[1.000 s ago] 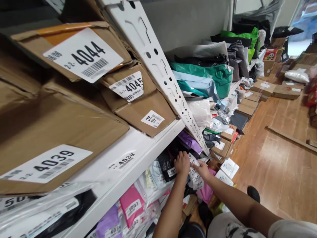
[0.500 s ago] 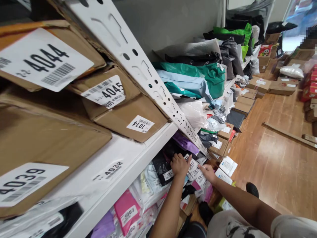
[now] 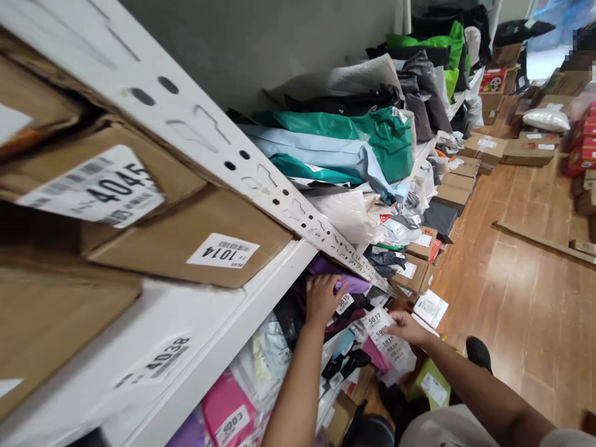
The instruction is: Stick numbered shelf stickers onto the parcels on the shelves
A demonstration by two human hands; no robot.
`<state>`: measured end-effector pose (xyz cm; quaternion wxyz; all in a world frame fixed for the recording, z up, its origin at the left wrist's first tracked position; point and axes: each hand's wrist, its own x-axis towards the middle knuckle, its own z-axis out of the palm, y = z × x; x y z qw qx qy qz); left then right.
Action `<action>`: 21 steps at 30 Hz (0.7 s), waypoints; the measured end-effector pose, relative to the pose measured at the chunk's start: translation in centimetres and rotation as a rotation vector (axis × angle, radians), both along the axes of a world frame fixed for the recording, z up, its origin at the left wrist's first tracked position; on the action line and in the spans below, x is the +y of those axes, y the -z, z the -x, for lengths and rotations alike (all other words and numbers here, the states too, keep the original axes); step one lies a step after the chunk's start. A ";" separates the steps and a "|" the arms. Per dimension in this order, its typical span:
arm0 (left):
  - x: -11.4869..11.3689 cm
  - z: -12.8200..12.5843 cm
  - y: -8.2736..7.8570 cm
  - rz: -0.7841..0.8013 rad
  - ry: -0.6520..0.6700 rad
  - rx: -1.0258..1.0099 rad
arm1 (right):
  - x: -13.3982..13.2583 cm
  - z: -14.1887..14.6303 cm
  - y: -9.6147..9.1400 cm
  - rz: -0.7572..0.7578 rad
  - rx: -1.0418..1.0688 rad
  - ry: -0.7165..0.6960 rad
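My left hand [image 3: 322,298] is at the lower shelf, fingers bent over a purple plastic parcel [image 3: 357,284]; its fingertips are partly hidden. Just below its thumb, a white label reading 5015 [image 3: 344,302] sits on a dark parcel. My right hand [image 3: 410,327] pinches a sheet of white number labels [image 3: 395,352] by its right edge; 5017 shows at its top. The sheet hangs in front of a pink parcel [image 3: 377,355].
A white perforated shelf post [image 3: 261,180] slants across the view, beside labelled cardboard boxes [image 3: 233,239]. Below lies a pink parcel marked 5003 [image 3: 228,410]. Plastic parcels, including a green one [image 3: 393,146], fill shelving beyond. A cardboard strip [image 3: 540,245] lies on the wooden floor.
My left hand has moved away from the label sheet, leftward and up to the purple parcel. The sheet, still in my right hand, has shifted right and down. The view has moved nearer the post.
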<state>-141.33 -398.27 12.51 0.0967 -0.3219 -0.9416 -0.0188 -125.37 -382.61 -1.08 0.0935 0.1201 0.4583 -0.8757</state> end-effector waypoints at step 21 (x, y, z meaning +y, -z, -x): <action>-6.0 0.9 2.4 -0.491 0.186 -0.151 | -9.4 9.8 -2.6 0.059 0.149 0.185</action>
